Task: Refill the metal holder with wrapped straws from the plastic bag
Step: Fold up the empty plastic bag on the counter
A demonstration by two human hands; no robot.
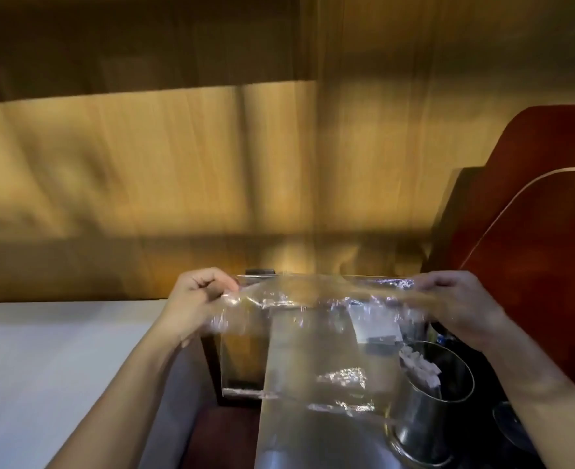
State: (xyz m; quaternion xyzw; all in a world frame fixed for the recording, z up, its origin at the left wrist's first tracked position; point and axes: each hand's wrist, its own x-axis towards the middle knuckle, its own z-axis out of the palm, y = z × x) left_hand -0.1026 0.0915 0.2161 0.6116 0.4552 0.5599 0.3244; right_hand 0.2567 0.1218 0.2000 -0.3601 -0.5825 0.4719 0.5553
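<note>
Both fists closed on the clear plastic bag (pixel 313 340), left hand (pixel 196 299) pinching its left top corner, right hand (pixel 455 302) its right. Bag stretched wide, hanging beside the metal holder (pixel 425 411); wrapped straws (pixel 418 365) poking from the holder's rim.

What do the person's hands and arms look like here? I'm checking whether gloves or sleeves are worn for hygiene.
Both are bare. The left hand and right hand show no gloves, and no rings can be made out in the blurred picture. Both forearms are uncovered as far as the frame shows: no sleeve, watch or wristband in view.
</note>
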